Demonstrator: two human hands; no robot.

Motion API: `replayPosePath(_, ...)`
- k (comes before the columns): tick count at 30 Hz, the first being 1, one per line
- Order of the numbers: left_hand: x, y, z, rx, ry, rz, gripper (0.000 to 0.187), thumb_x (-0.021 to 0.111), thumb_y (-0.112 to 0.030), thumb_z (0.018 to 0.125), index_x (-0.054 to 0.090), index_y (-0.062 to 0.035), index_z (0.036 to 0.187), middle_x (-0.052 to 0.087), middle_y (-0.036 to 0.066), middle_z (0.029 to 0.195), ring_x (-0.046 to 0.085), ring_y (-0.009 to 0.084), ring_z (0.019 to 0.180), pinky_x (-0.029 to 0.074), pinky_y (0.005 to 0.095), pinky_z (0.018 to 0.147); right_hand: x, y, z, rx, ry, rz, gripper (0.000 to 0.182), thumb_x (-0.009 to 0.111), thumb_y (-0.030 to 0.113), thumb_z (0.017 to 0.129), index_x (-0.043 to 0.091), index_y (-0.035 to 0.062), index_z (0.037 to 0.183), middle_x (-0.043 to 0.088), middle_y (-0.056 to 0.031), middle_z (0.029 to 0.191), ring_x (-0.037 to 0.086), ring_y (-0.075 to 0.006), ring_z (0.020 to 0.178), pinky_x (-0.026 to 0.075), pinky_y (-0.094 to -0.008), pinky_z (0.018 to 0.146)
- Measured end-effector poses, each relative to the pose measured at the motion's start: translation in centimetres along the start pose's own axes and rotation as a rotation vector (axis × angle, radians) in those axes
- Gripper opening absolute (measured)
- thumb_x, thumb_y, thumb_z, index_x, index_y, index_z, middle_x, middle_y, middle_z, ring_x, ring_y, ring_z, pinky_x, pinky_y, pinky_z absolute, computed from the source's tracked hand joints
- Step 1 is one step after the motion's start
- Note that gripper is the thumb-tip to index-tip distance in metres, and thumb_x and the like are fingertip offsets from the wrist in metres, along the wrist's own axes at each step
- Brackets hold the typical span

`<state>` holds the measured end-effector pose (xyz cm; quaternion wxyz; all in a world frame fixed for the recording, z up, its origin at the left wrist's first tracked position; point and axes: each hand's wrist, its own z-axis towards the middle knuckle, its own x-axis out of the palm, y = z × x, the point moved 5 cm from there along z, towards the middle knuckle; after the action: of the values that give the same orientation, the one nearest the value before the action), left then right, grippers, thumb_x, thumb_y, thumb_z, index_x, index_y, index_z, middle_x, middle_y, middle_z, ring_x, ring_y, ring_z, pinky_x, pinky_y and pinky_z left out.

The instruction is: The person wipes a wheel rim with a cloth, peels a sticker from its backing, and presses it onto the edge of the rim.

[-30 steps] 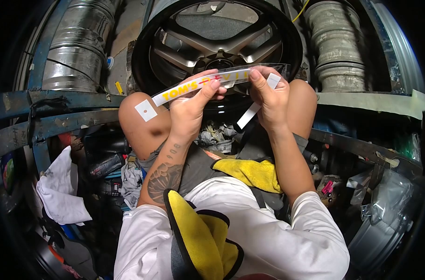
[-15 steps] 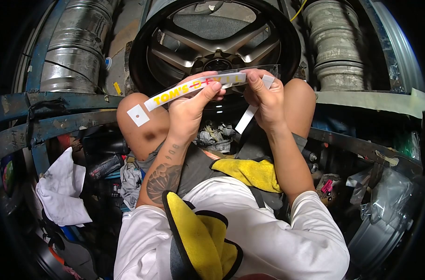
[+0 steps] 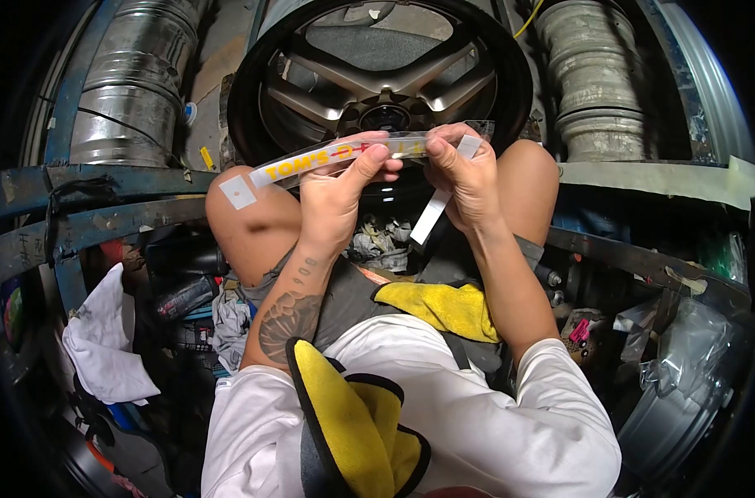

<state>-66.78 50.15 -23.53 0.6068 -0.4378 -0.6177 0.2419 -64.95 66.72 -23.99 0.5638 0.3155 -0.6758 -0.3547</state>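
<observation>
My left hand [image 3: 338, 187] is closed, its thumb pressing on a long decal strip [image 3: 299, 167] in a clear plastic sleeve. Yellow lettering on the strip reads "TOM'S", followed by red letters partly under the thumb. At the sleeve's left end shows a white tab [image 3: 238, 192] with a small hole. My right hand [image 3: 466, 178] pinches the sleeve near its right end. A narrow white paper strip [image 3: 433, 217] sticks out above and below the right fingers. Behind both hands stands a dark wheel rim [image 3: 402, 79] with bronze-grey spokes.
Stacked metal rims stand at left [image 3: 129, 108] and right [image 3: 593, 91], beside blue metal rails [image 3: 104, 187]. Yellow cloths [image 3: 448, 309] with black edging lie on my lap and arm. A white rag [image 3: 108, 344], bottles and a clear plastic bag [image 3: 693, 349] sit around me.
The decal strip's left end has risen slightly and moved left, while its right end has dipped. My right hand and the white paper strip have shifted a little left. Both hands keep their hold.
</observation>
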Motion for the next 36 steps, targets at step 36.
replayPosePath(36, 0.3, -0.3, -0.6, -0.14, 0.247, 0.048, 0.022, 0.078, -0.006, 0.085, 0.068, 0.0013, 0.103, 0.071, 0.007, 0.091, 0.066, 0.0137, 0.08, 0.055, 0.0265, 0.075, 1.5, -0.2, -0.6, 0.142, 0.433, 0.028, 0.02, 0.081, 0.008, 0.082, 0.062, 0.0053, 0.091, 0.065, -0.0042, 0.09, 0.061, -0.0102, 0.078, 0.049, -0.0241, 0.073)
